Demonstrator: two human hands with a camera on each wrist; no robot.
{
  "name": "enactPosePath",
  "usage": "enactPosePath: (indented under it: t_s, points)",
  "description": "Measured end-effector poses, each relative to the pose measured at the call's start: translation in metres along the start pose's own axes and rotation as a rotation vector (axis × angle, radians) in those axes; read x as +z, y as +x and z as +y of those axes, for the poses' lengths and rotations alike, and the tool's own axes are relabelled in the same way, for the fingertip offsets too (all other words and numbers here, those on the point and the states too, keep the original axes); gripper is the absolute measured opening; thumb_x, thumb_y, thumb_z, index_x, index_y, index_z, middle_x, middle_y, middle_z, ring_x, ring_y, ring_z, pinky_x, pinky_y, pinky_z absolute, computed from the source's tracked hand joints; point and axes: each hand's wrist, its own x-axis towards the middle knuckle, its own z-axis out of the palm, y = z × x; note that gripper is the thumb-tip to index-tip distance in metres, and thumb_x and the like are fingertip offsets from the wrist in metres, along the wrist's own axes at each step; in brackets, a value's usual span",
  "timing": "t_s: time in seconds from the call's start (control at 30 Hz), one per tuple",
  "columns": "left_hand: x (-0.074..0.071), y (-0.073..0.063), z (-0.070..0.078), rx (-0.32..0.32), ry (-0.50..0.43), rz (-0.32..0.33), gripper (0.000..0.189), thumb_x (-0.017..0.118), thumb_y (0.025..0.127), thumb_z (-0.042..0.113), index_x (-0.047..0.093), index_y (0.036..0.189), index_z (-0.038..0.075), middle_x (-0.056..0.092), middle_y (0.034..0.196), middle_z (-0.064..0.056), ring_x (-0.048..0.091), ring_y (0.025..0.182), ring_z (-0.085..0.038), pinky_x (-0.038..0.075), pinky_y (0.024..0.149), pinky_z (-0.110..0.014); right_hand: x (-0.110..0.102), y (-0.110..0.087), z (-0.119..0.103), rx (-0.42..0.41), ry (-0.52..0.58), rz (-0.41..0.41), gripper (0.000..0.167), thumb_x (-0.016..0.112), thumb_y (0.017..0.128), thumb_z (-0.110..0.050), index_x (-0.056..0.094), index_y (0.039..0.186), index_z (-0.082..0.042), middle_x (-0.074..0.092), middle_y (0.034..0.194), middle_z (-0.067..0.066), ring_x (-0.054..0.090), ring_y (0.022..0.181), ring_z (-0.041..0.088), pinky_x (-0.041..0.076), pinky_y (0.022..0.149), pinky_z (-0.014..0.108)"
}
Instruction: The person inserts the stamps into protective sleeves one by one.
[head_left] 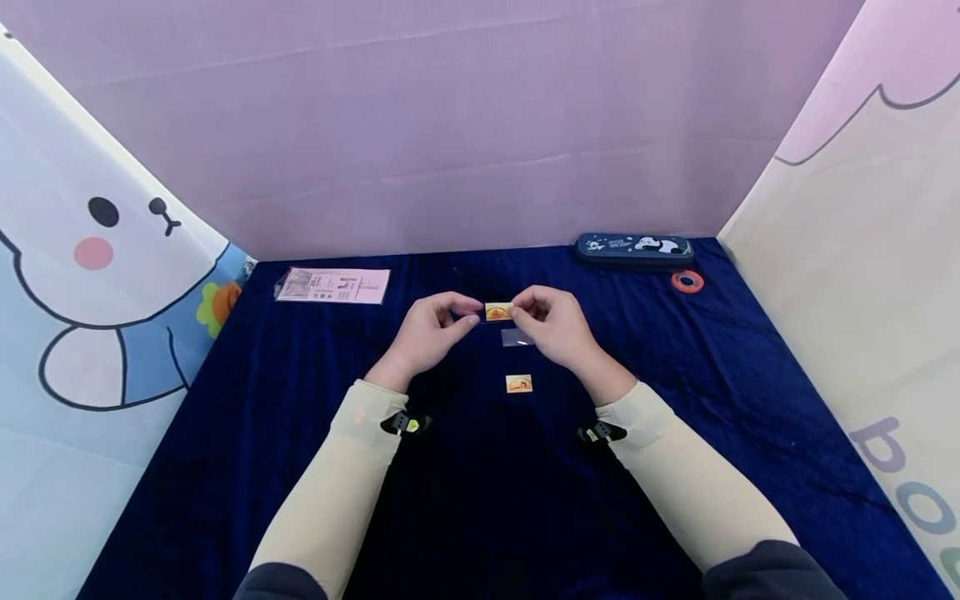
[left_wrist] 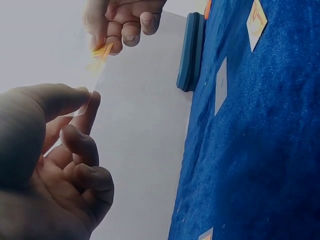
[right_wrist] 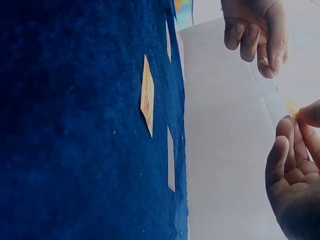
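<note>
Above the cloth, my left hand (head_left: 431, 333) pinches a small clear plastic sleeve (left_wrist: 86, 104) between thumb and index finger. My right hand (head_left: 558, 329) pinches an orange and yellow postage stamp (head_left: 497, 312) by its right side. In the left wrist view the stamp meets the sleeve's far end; how much of it is inside cannot be made out. Below the hands, a second clear sleeve (head_left: 514, 337) lies flat near the right fingers. Nearer to me lies another orange stamp (head_left: 519, 383) with toothed edges.
A dark blue velvet cloth (head_left: 480, 500) covers the table. A pink printed sheet in a clear cover (head_left: 345, 285) lies at the back left. At the back right are a blue panda pencil case (head_left: 634, 250) and a red tape roll (head_left: 687, 282). Fabric walls (head_left: 450, 125) stand around.
</note>
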Motion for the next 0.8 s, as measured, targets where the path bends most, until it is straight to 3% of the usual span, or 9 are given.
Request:
enactPosePath:
  t_s: [0.2,0.4,0.8]
  points:
    - [-0.0005,-0.0003,0.0,-0.018,-0.021,0.05,0.013,0.079,0.096,0.019,0.08,0.108,0.013,0.079,0.096,0.005,0.051,0.06,-0.021,0.04,0.053,-0.028,-0.0005,0.0004,-0.0011,-0.01,-0.001,0.023,0.004,0.075,0.098,-0.011,0.077,0.098,-0.008,0.073,0.082,0.005,0.06,0.069,0.024,0.047,0.058,0.028]
    - [-0.0015,-0.0005,-0.0003,-0.013,0.002,0.079,0.011,0.077,0.099,0.024,0.082,0.106,0.017,0.072,0.089,0.003,0.049,0.058,-0.021,0.039,0.052,-0.029,-0.0007,0.0006,-0.0003,-0.009,-0.006,0.029,0.004,0.077,0.097,-0.013,0.078,0.098,-0.009,0.074,0.083,0.006,0.061,0.07,0.023,0.048,0.059,0.028]
    - [-0.0016,-0.0019,0.0016,-0.023,0.008,0.078,0.015,0.074,0.1,0.021,0.082,0.113,0.02,0.072,0.095,0.003,0.048,0.058,-0.022,0.04,0.052,-0.03,-0.0012,-0.0004,-0.0011,-0.025,-0.015,0.033,0.004,0.077,0.097,-0.014,0.078,0.1,-0.011,0.073,0.083,0.003,0.06,0.07,0.026,0.047,0.058,0.029]
